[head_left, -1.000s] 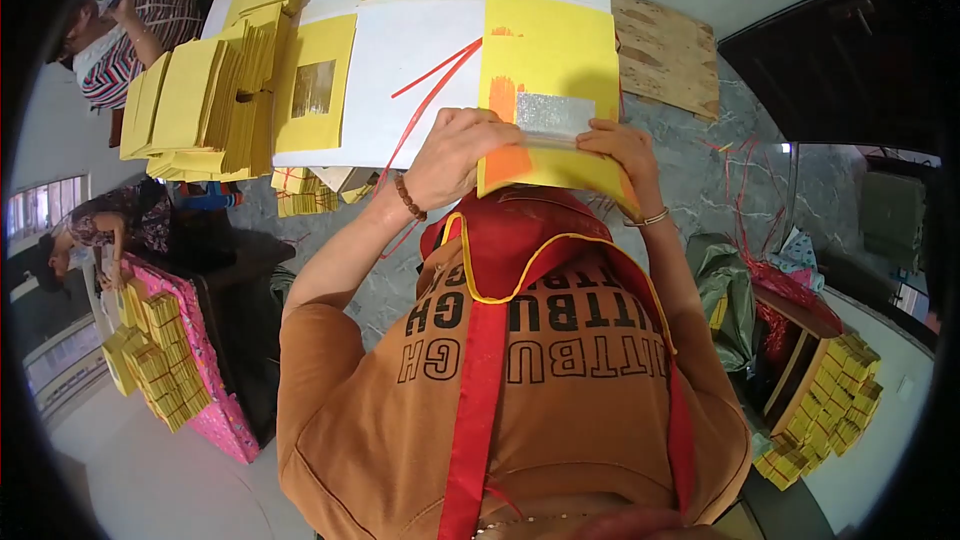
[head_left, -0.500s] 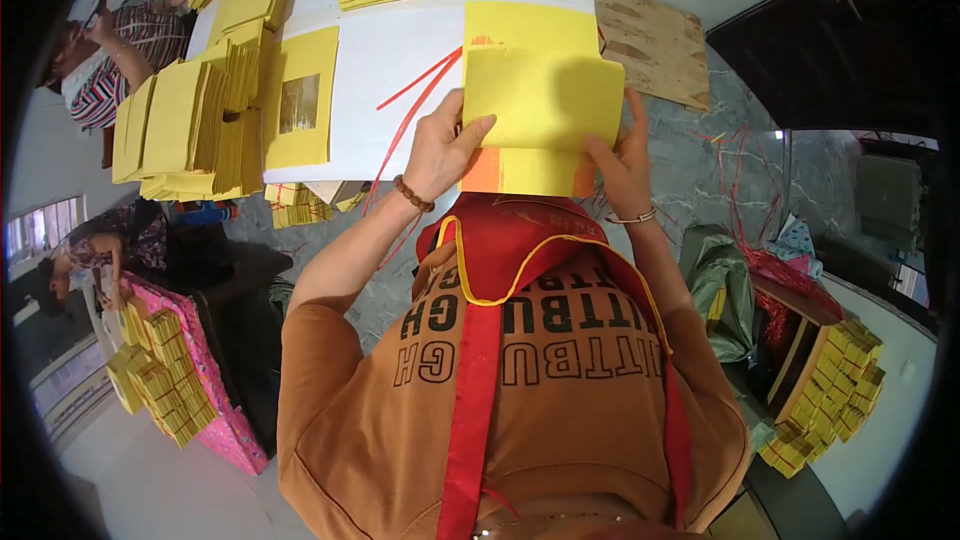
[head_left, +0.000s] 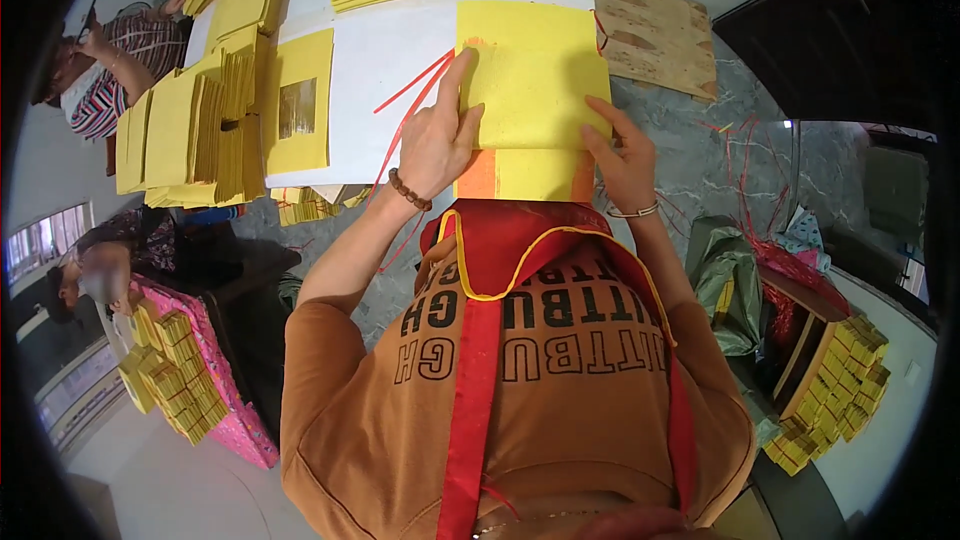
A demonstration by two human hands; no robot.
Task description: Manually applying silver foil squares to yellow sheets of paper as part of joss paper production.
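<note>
In front of me at the table's near edge lies a yellow paper sheet [head_left: 530,90], flat over another yellow sheet [head_left: 530,172] with orange patches at its near corners. My left hand [head_left: 438,135] rests along the left side, index finger stretched up to the far left corner and thumb on the paper. At the right edge, my right hand [head_left: 622,155] has its index finger and thumb apart, both touching the paper. Neither hand grips it. Beside my left hand, red strips [head_left: 405,120] stick out from under the paper.
The white table [head_left: 375,70] bears a windowed yellow sheet [head_left: 310,145], and stacks of folded yellow paper [head_left: 190,130] at left and back. A plywood board [head_left: 655,35] is at far right. Bundled yellow stacks fill a box [head_left: 830,390]. Two other people are at the left.
The upper sheet, its near edge lifted before, now lies flatter and farther from me. My left fingers have slid up its left edge and straightened; my right fingers have come onto its right edge.
</note>
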